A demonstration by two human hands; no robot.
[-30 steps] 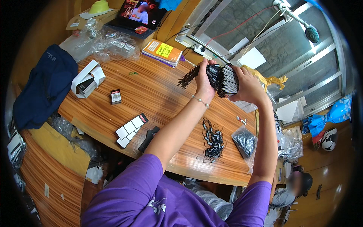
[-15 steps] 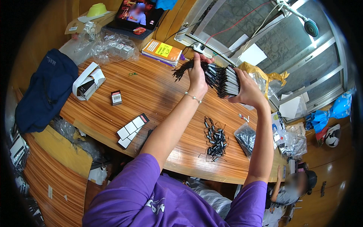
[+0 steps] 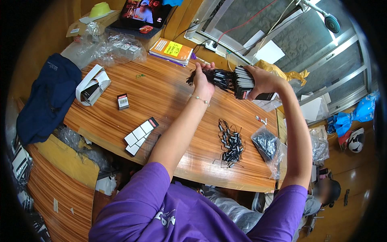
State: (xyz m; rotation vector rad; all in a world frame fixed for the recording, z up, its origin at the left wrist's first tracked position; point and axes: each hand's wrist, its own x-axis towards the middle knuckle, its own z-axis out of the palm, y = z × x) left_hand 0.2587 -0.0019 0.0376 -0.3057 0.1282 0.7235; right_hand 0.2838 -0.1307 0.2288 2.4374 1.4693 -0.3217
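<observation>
Above woodgrain table [image 3: 109, 125], left fingers [image 3: 208, 65] gripping stringy cords [image 3: 221, 79], right fingers [image 3: 254, 71] clasping stacked cards [image 3: 242, 82]

Before the tag stack [image 3: 244, 82], a cord pile [image 3: 231, 150] lies on the table [image 3: 163, 86].

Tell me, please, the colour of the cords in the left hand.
The cords are black, best seen in the head view.

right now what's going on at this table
The person's right hand grips a stack of black-and-white cards over the wooden table. The left hand holds a bunch of black cords beside the stack. Nearer the person, a loose pile of black cords lies on the table, with a clear plastic bag of dark pieces to its right.
</observation>
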